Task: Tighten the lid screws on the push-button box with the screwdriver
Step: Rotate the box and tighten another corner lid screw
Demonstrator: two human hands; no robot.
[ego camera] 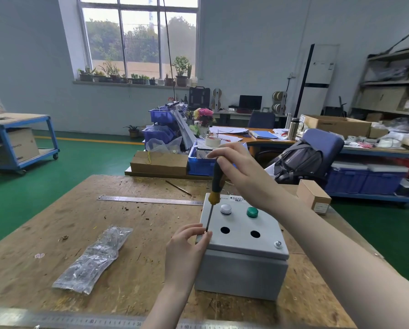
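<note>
Bag [93, 260]: clear plastic, lying flat on the left of the bench [139, 233]. Ruler [149, 200]: steel, behind the bag. Left hand [187, 248]: fingers curled, pinching at the screwdriver tip on the lid's near-left corner. Screwdriver [214, 193]: near upright, black-and-yellow handle. Box [242, 264]: grey, mid-bench; lid carries a white button [225, 208], a green button [252, 212], two open holes, and a screw [278, 244] at the near-right corner. Right hand [241, 169]: gripping the handle top.
</note>
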